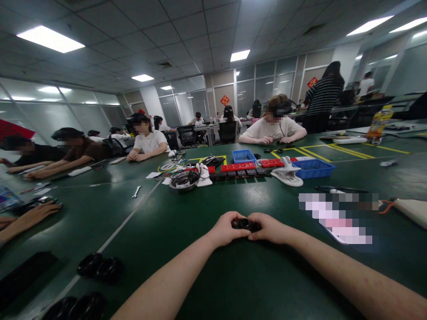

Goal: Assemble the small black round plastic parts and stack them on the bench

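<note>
Close together over the green table (187, 284), both hands grip one small black part (245, 223) with a round, lens-like opening facing up. My left hand (227, 230) is closed on its left side, thumb and fingers curled around it. On the right side, my right hand (268, 229) pinches the same part. Fingers cover much of it, so its exact kind does not show. Black rings (109, 269) lie in pairs on the table at the lower left, apart from my hands.
Ahead stand a red-and-black row of sockets (238, 168), a white clamp (287, 172), a blue tray (313, 169) and a metal bowl (183, 181). A wrench (136, 192) lies left, a blurred-out screen (336, 220) right. A co-worker's hand (40, 218) rests far left.
</note>
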`<state>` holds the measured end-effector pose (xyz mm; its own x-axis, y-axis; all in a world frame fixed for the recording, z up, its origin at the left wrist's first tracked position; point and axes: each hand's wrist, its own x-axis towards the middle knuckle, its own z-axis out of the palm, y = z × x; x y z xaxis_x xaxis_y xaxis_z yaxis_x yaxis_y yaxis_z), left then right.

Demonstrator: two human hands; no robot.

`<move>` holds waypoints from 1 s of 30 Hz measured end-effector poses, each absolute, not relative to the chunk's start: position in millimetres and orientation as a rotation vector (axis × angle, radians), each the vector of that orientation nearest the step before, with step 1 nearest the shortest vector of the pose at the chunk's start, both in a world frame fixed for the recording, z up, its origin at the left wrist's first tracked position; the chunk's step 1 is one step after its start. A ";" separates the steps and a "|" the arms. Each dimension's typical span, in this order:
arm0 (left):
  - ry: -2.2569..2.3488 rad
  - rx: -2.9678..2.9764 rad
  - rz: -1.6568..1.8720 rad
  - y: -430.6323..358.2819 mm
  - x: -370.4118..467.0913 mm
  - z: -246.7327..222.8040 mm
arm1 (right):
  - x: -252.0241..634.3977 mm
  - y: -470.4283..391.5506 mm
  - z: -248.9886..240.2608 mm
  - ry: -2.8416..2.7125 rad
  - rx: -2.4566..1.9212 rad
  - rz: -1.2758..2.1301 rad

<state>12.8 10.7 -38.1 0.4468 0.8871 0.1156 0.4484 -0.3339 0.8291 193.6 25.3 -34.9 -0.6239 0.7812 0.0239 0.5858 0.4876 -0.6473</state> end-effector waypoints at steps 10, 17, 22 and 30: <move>1.171 1.964 0.723 8.6 13.7 -34.8 | 193.8 24.3 -33.7 -2.397 -1.174 0.901; 1.210 1.984 0.715 7.2 14.4 -32.8 | 194.4 24.0 -35.0 -2.389 -1.172 0.888; 1.246 1.988 0.719 6.2 15.1 -32.8 | 194.5 24.5 -37.6 -2.368 -1.204 0.908; 1.452 2.073 0.841 8.3 21.7 -38.9 | 180.0 21.1 -45.9 -2.324 -1.457 0.547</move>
<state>21.7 8.3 -38.9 0.2520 0.9437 0.2140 0.6554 -0.3292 0.6798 180.0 21.1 -45.9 -0.4147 0.9062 0.0827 0.7742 0.3991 -0.4913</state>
